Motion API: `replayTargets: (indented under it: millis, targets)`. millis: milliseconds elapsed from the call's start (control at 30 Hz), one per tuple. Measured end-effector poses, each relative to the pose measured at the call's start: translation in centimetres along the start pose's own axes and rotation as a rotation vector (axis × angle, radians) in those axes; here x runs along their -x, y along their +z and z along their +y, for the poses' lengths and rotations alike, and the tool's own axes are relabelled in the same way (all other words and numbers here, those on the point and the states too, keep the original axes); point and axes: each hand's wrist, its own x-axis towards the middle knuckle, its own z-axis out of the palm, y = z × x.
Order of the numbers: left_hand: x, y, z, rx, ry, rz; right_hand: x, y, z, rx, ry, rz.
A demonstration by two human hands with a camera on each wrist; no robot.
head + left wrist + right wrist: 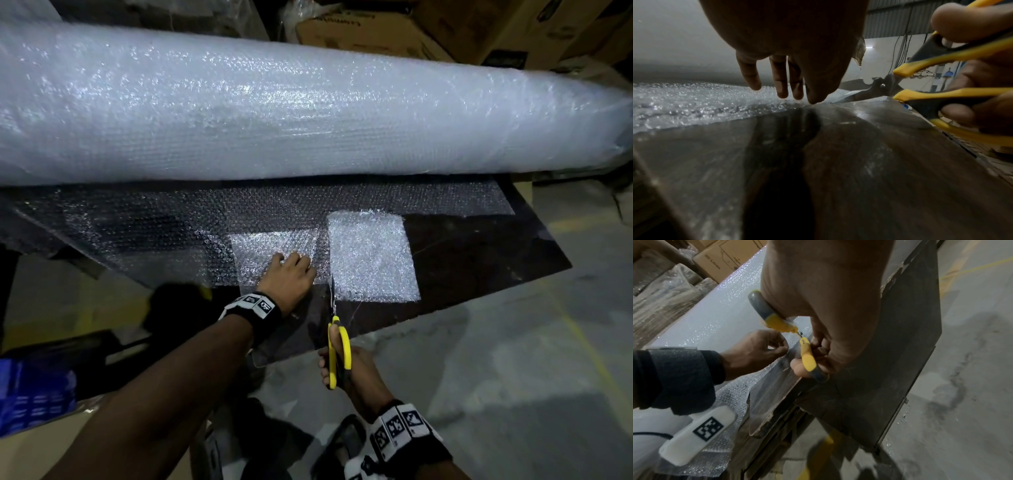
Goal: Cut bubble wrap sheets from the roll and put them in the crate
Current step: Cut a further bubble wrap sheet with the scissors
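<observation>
Risks, judged: the scissors (337,342) blades run just beside the left hand (291,274); if the cut drifts left, the fingertips (782,94) are in the path. The bubble wrap sheet (274,251) is thin and slack, so it may bunch between the blades or tear crooked if the hold-down slips.

Left hand: palm down on the sheet ahead of the scissors, fingers bent, tips pressing the wrap to the counter (479,260). From the right wrist view it may be pinching the wrap; cannot tell.

Right hand (352,373): nearer the body, at the counter's edge, fingers curled through the yellow handles, blades parted and pointing away.

A cut piece (371,257) lies right of the blades. The roll (308,113) lies beyond both hands. Crate not identifiable.
</observation>
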Motion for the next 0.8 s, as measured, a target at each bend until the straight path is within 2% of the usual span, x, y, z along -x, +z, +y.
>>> replayTargets:
  millis: [267, 700, 800]
  targets:
    - [1.0, 1.2, 1.0, 0.069, 0.02, 0.02, -0.3, -0.3, -0.5, 0.071, -0.006, 0.084]
    - [2.9, 1.6, 1.5, 0.089, 0.0, -0.047, 0.0, -0.6, -1.9, 0.164, -0.006, 0.066]
    - [3.0, 1.6, 1.6, 0.096, -0.003, -0.049, -0.3, 0.1, -2.6, 0.198, 0.042, 0.077]
